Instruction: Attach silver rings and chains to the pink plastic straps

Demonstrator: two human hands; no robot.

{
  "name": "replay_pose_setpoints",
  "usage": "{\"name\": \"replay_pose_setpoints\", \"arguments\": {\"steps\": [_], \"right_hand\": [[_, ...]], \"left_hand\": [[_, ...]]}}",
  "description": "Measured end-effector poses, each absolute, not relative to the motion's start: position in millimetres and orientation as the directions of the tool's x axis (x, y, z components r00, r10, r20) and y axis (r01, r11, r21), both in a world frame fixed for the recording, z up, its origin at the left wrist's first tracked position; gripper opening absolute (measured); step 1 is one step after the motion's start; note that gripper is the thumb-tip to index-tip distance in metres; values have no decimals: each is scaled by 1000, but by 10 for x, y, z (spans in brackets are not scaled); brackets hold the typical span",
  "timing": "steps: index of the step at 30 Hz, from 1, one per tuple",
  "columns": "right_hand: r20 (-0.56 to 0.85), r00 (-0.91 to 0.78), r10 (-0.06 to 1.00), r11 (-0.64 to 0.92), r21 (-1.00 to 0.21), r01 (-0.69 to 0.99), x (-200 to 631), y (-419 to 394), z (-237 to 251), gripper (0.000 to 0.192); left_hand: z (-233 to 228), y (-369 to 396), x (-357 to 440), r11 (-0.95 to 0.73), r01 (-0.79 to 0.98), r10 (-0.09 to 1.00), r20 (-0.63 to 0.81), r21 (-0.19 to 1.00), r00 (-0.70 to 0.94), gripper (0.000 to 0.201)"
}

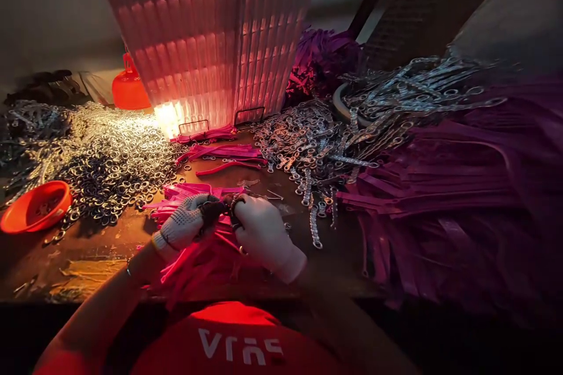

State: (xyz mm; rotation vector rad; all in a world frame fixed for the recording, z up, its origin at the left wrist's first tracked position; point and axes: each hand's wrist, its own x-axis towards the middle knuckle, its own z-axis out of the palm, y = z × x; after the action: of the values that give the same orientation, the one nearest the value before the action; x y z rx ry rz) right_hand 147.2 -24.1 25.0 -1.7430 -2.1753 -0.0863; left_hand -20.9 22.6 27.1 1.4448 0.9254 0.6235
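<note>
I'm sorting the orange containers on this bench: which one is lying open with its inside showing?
The orange bowl at the left table edge; the other orange container stands farther back.

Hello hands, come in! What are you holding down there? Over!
Left hand and right hand, both gloved, pinch a pink strap together. Metal rings piled left, chain pieces right. Over.

Single view, head-worn camera, looking forward and steeply down over the wearer's chest onto the workbench [88,269]. Both gloved hands, left hand [182,224] and right hand [263,233], sit low of centre, close to the lens. The far bench edge and a ribbed translucent panel [211,41] fill the upper frame. Wide lens: the edges bend and darken, and the right side falls into shadow. No second view, so no shared field.
</note>
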Motion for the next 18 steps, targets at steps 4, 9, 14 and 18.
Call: {"name": "replay_pose_setpoints", "arguments": {"steps": [4,9,14,18], "right_hand": [[326,-170,930,215,-105,971,1371,-346,181,19],[142,-183,973,203,-143,969,1354,-398,229,28],[-94,-213,973,204,-100,974,1388,-393,265,29],[-96,-297,950,295,-34,955,1408,-376,167,22]], "left_hand": [[212,83,-261,-321,320,836,108,891,538,21],[50,53,-303,-210,276,854,39,938,518,28],[-67,27,-331,-245,297,852,59,923,520,27],[-115,-1,-284,-309,399,832,42,863,553,24]]}}
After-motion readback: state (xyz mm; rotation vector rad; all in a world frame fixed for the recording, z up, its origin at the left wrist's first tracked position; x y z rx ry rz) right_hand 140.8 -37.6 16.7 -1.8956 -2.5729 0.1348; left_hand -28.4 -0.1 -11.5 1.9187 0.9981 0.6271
